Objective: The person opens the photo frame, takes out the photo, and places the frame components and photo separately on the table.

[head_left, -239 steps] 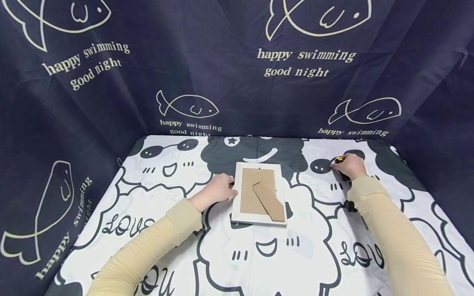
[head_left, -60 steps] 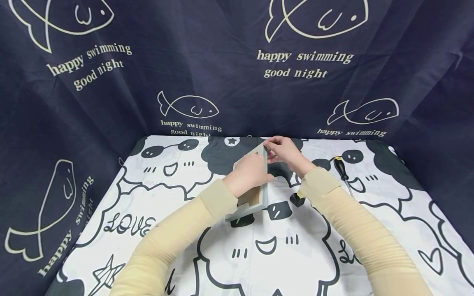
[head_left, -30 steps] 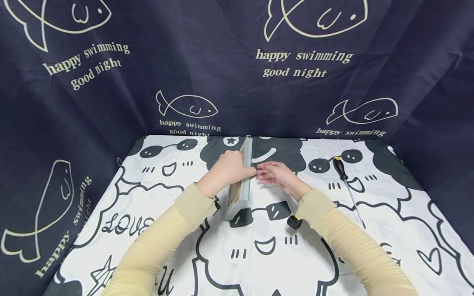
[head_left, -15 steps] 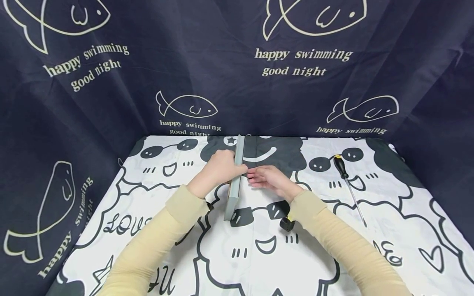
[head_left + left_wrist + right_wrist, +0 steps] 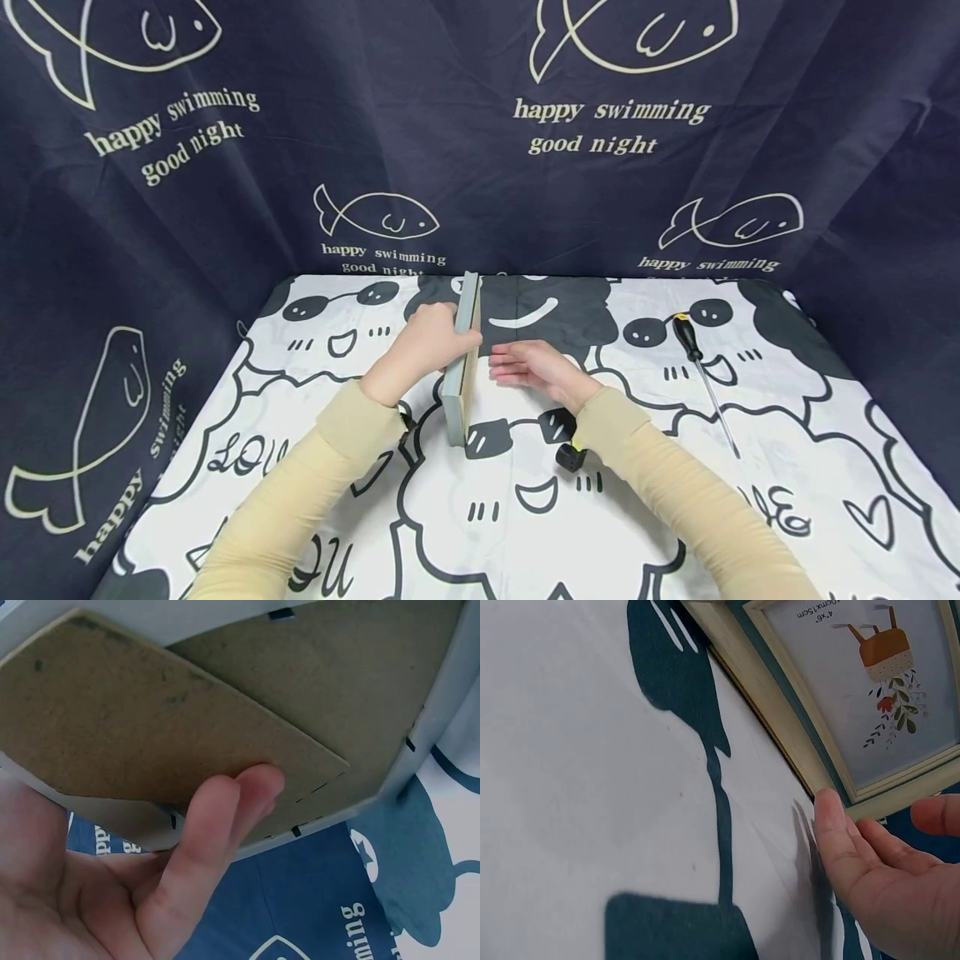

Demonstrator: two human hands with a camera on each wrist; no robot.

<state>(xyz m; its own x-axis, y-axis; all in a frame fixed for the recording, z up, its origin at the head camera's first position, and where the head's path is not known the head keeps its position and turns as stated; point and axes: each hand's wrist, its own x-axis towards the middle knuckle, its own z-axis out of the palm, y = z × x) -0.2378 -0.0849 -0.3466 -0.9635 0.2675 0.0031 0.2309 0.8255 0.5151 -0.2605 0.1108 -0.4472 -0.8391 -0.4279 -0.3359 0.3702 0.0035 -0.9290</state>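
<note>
In the head view my left hand [image 5: 423, 340] grips a pale wooden picture frame [image 5: 459, 375], which stands on edge, seen nearly edge-on. The left wrist view shows the frame's brown cardboard back with its easel stand [image 5: 127, 712], and fingers [image 5: 199, 847] lying against it. Facing the right wrist camera is the glazed front [image 5: 885, 682], printed with a potted flowering plant. My right hand [image 5: 536, 365] is held just right of the frame with its fingers extended and nothing in them. Whether it touches the frame is unclear; a small gap shows in the head view.
A screwdriver [image 5: 701, 367] with a black and yellow handle lies to the right, its shaft angled toward me. White cloth [image 5: 540, 550] printed with cartoon sheep covers the table. Dark blue curtains [image 5: 480, 150] close in the back and sides.
The frame, once lying back-up, was raised on edge and has shifted left and turned during the last second. My right hand put down the screwdriver earlier and has followed the frame left.
</note>
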